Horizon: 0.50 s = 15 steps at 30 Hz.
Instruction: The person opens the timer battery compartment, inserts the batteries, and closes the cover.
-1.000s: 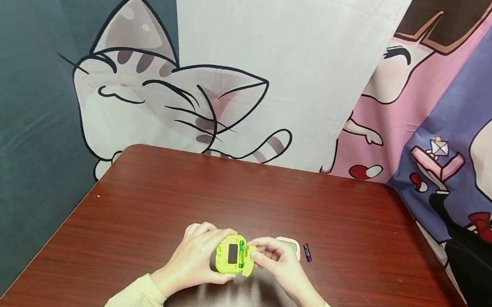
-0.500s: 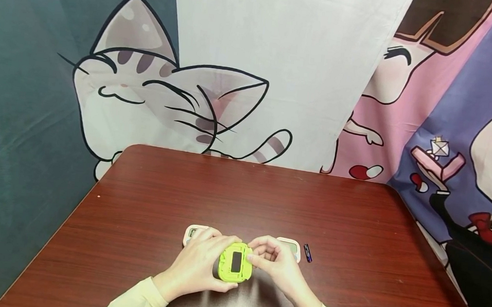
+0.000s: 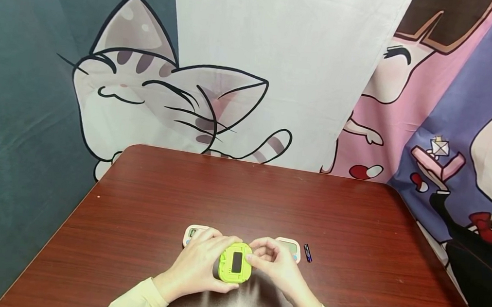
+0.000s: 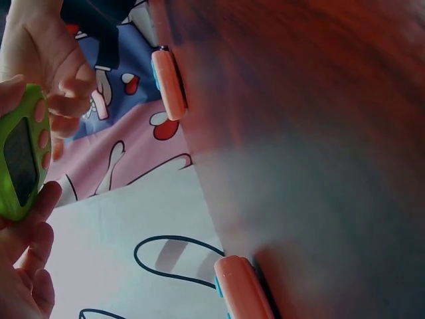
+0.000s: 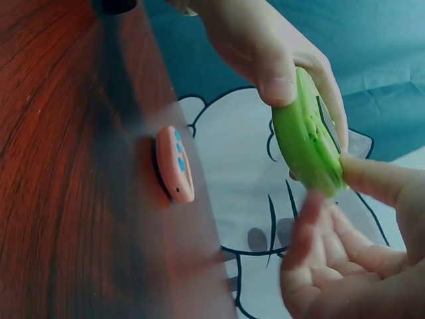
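Over the lower-centre tabletop (image 3: 246, 202), the left hand (image 3: 194, 262) clamps a green timer (image 3: 235, 264), seemingly steadying it as the right hand (image 3: 279, 267) pinches its edge.

In the head view, the table (image 3: 242, 197) occupies the lower part of the frame, with a cloth (image 3: 289, 55) behind. Near the bottom centre, the held gadget (image 3: 236, 263) is between the left hand (image 3: 199, 261) and the right hand (image 3: 277, 266). On the table, the left gadget (image 3: 190, 235) lies partly behind the left hand, the right gadget (image 3: 293, 249) partly behind the right hand, and just right of that gadget, the battery (image 3: 307, 252)
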### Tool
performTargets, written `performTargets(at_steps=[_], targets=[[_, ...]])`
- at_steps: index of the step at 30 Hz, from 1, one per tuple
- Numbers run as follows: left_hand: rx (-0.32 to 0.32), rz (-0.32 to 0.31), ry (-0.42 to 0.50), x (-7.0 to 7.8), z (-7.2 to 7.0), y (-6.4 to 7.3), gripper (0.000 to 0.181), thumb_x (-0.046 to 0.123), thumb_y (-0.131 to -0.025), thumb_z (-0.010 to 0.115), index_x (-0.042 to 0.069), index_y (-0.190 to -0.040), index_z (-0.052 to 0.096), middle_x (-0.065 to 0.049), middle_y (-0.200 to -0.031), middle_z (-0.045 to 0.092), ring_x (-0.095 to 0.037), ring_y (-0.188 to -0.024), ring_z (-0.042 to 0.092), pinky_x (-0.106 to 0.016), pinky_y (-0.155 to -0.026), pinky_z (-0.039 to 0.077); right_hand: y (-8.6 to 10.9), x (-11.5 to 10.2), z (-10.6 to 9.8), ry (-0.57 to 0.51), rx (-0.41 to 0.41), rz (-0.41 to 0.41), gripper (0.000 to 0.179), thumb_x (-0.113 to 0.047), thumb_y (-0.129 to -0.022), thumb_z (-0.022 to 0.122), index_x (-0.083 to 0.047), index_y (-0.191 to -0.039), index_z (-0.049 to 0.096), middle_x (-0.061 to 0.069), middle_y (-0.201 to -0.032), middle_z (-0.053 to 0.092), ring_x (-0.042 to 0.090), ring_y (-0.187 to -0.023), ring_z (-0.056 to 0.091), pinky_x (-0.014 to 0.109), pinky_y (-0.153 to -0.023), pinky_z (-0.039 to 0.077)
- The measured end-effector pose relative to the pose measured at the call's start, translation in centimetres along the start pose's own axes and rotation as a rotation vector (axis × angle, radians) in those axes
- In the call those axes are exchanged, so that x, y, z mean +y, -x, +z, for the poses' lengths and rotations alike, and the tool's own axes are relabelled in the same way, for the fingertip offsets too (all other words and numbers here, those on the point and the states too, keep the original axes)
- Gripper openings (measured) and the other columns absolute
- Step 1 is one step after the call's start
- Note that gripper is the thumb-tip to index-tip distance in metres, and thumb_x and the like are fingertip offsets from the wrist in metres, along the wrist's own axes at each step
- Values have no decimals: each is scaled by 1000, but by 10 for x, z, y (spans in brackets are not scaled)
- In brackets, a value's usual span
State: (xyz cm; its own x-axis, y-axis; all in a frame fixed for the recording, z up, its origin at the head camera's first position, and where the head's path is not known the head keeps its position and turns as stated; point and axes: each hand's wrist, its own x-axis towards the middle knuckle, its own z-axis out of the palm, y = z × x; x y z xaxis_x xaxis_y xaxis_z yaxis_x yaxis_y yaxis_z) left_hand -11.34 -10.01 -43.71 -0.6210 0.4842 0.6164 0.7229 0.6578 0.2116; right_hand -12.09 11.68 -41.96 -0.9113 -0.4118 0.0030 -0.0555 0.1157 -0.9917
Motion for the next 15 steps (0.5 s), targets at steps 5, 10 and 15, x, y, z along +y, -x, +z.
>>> performTargets(at_steps=[5,10,15], targets=[[-9,-10,5,2,-2,-1,77,60,-55,80,23,-119,59,17,-97,64,-7,-91,48,-30,-88,36,2,1,-4,-95,-115,96,37,-11,-91,61,18,-112,56,1,-76,66,7,-62,60,21,-59,50],[-1,-1,17,4,-4,-2,77,58,-55,81,22,-119,59,16,-99,65,-7,-91,48,-29,-86,38,2,1,-7,-105,-153,101,37,-12,-91,61,20,-108,57,-3,-70,65,6,-61,60,21,-60,51],[9,8,18,5,-5,-4,77,58,-54,81,22,-118,59,16,-97,64,-8,-90,48,-28,-87,37,3,-3,-6,-71,-129,95,35,-14,-91,61,18,-106,59,0,-72,66,7,-60,60,24,-61,52]])
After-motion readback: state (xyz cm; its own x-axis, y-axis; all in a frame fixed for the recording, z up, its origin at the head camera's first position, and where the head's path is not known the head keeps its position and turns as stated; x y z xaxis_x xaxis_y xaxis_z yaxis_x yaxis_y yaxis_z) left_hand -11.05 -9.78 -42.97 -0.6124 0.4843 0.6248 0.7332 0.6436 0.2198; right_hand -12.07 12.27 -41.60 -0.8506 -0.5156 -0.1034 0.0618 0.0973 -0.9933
